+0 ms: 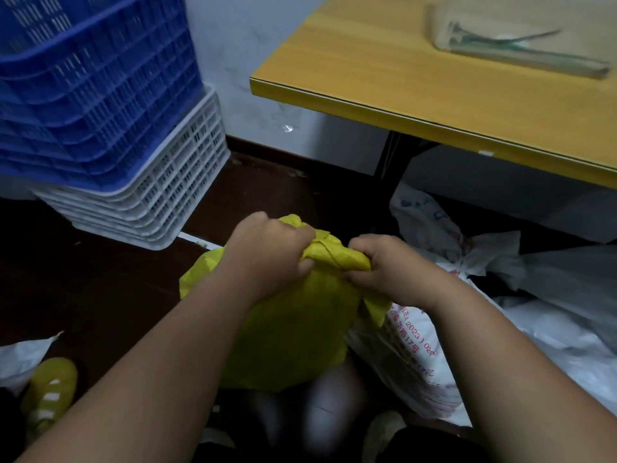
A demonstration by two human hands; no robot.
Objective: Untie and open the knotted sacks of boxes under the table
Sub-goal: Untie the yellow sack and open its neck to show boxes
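From the head camera, both hands work at the top of a yellow sack [287, 329] that stands on the dark floor [100, 295] between the person's forearms. The left hand [267, 259] has its fingers curled tightly round the left part of the knot [329, 250], with a tuft of yellow fabric poking up just beyond its knuckles. The right hand [387, 269] pinches the twisted right end of the same knot between curled fingers and thumb. The knot stretches between the two hands and is not yet undone.

Just right of the right hand lies a white sack [410, 359] with red print, touching the yellow one. Further right and beyond it, more white sacks [567, 295] lie crumpled under the worktop [434, 95]. A clear container [517, 38], blurred, sits on the worktop, well beyond the right hand. Beyond the left hand, blue crates [90, 85] are stacked on white crates [167, 192] against the wall. Near the left elbow is a yellow shoe [50, 392].
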